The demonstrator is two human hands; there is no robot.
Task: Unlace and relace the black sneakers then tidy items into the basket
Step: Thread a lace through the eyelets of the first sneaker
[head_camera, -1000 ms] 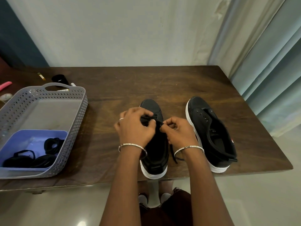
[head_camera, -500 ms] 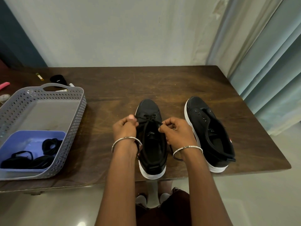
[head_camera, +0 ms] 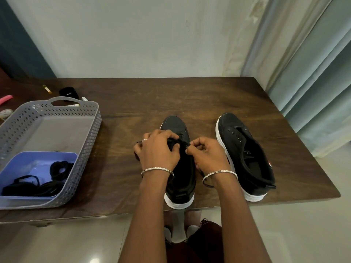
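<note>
"Head view is showing both hands working over the sneaker in the middle of the table. What is worrying you?"

"The left hand is curling round a bunch of black lace, and the right hand is pinching the same lace at an eyelet. If that pinch is slipping, the tip is likely popping back out or going into the wrong hole."

"Anything else?"

"The heel is sitting right at the table's near edge, so a hard tug toward the body is risking dragging the sneaker off."

"And around it?"

"The second sneaker is lying just beside it on the right, eyelets bare. The basket is sitting well apart on the left, holding a blue tray with black cords in it. Small bits are lying behind the basket. Nothing is blocking the way there, but the hands are hiding most of the eyelets."
</note>
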